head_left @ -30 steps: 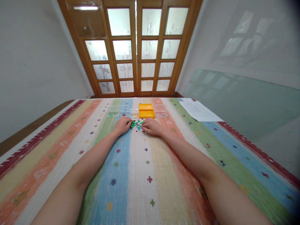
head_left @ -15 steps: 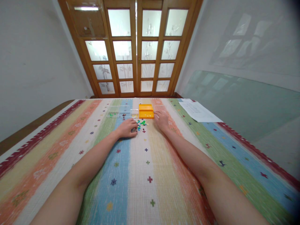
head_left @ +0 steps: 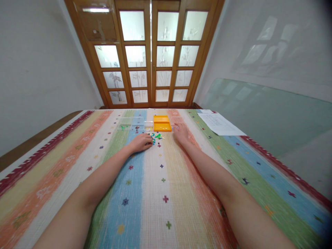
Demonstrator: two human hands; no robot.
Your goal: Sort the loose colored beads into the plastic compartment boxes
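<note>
There was my left hand [head_left: 141, 142], low on the table [head_left: 153, 207], fingers bent inward right at the left edge of the pile of little pieces [head_left: 157, 137]; whether they had one pinched, I couldn't tell. And over on the other side, my right hand [head_left: 181, 132] was up at the near edge of the right clear tray [head_left: 177, 118], fingers curled over it, and again I couldn't make out whether anything sat between the tips!

The pile lay loose between the two hands, green, blue and dark bits all mixed, a pale yellowish one at its right side. Just beyond it stood the orange box [head_left: 162, 119], wide open, a few white pieces [head_left: 163, 128] in its near half. Left of that came a small clear tray [head_left: 148, 123] with yellow pieces, then more clear trays [head_left: 131, 120], dark red pieces [head_left: 137, 127] in one section, green pieces [head_left: 124, 127] in the farthest left.

Striped cloth ran under everything. Out to the right lay a sheet of paper [head_left: 220, 123], well apart from the trays, and past the far edge rose the wooden doors [head_left: 153, 55] with their glass panes.
</note>
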